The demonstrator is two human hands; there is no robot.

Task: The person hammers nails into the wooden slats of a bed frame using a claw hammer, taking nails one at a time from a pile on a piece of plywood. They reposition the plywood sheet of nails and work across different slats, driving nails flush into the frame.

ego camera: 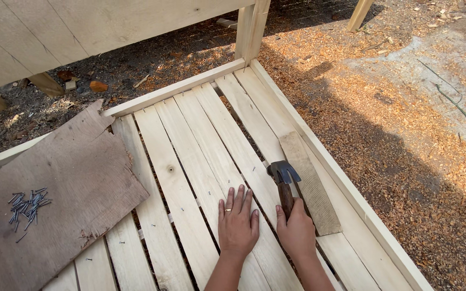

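Observation:
My left hand (237,222) lies flat, fingers spread, on a pale wooden slat (219,156) of a slatted frame; a ring is on one finger. Just to its right, my right hand (297,230) grips the brown handle of a claw hammer (283,180), whose dark metal head rests on the slats pointing away from me. A short rough wooden block (311,183) lies on the slats right beside the hammer. Several small nail heads show in the slats near the hammer head.
A ragged brown board (76,178) lies on the frame's left part with a pile of loose nails (28,207) on it. The frame's rail (351,194) runs along the right; beyond it is sawdust-covered ground (405,134). A large pale panel (82,27) and post (252,27) stand behind.

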